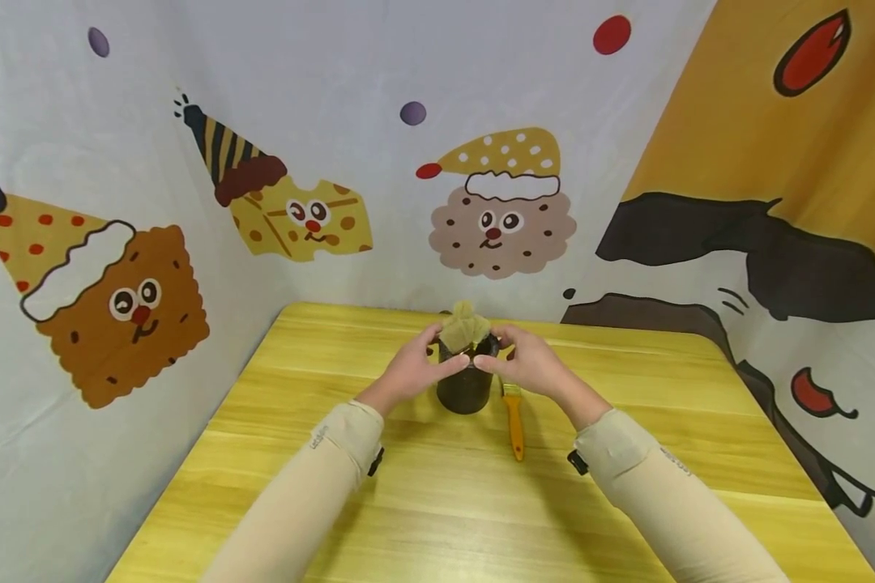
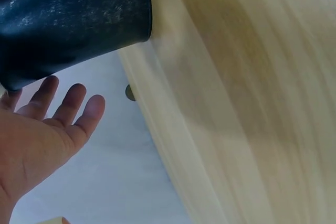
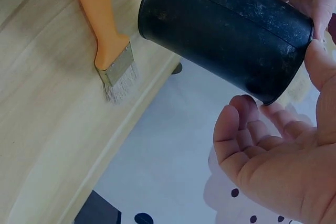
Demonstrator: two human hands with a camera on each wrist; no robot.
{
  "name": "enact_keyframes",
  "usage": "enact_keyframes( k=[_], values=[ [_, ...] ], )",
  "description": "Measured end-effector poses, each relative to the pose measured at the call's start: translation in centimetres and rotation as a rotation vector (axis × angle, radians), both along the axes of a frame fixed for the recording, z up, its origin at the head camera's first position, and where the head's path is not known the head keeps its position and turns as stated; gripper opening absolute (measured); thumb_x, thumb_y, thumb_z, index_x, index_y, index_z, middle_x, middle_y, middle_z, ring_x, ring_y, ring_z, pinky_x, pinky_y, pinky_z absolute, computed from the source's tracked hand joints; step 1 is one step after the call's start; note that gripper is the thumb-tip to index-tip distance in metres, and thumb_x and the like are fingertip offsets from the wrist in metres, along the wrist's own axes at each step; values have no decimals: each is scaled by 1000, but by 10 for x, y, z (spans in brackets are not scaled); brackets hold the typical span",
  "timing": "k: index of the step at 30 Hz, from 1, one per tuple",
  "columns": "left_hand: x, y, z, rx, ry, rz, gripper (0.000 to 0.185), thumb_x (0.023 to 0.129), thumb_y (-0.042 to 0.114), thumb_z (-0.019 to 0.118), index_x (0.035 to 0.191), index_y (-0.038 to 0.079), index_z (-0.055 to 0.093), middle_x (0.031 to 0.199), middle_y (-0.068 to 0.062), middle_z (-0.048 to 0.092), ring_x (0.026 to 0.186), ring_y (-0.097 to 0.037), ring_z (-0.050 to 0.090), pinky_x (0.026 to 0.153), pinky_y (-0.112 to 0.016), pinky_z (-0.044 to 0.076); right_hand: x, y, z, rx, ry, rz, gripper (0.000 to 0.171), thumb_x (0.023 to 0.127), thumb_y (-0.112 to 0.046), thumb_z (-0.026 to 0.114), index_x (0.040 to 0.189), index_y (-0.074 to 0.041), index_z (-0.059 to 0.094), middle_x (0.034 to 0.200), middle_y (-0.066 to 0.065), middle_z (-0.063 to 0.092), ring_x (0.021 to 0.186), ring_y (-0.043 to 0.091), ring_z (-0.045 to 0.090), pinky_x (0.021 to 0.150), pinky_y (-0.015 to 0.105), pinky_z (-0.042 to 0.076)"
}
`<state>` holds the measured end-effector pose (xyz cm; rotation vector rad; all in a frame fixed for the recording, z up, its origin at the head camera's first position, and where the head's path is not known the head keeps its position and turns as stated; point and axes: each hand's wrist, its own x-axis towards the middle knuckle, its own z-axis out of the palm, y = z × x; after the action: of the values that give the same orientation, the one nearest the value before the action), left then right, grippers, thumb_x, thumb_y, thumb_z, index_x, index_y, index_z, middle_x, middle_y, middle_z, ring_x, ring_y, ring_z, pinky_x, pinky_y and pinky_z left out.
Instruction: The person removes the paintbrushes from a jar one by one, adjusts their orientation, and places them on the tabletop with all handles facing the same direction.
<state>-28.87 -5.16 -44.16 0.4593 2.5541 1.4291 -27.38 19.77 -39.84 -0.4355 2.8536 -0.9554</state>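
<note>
- The left hand is at the left side of the black cup, thumb at the rim. In the left wrist view its fingers are straight and spread just beside the cup's wall, so it is open rather than clasping.
- The right hand mirrors it on the right side, thumb at the rim; in the right wrist view its fingers are loosely bent near the cup's mouth, not wrapped round it.
- The cup stands between both hands on the yellow wooden table, toward the far middle.
- It is dark, matt and dusty-looking, with a yellowish cloth bunched out of its top.
- An orange-handled brush lies on the table just right of the cup, bristles toward the far edge.
</note>
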Motion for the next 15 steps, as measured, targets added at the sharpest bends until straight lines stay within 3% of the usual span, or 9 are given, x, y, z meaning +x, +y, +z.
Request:
enact_keyframes(
  k=[8, 15],
  values=[
    [0, 1, -1, 6, -8, 31, 97, 93, 70, 71, 171, 33, 26, 174, -8, 36, 153, -39, 45, 118, -62, 46, -14, 5, -8, -140, -4, -45, 61, 104, -48, 71, 152, -13, 61, 142, 18, 67, 120, 37, 69, 96, 51, 62],
    [1, 2, -2, 25, -40, 25, 101, 92, 73, 71, 172, 31, 25, 174, -8, 36, 156, -38, 42, 119, -62, 46, -26, -10, -13, -191, 30, -127, 46, 104, -41, 72, 139, -11, 72, 140, 13, 72, 121, 36, 69, 97, 50, 62]
  ],
)
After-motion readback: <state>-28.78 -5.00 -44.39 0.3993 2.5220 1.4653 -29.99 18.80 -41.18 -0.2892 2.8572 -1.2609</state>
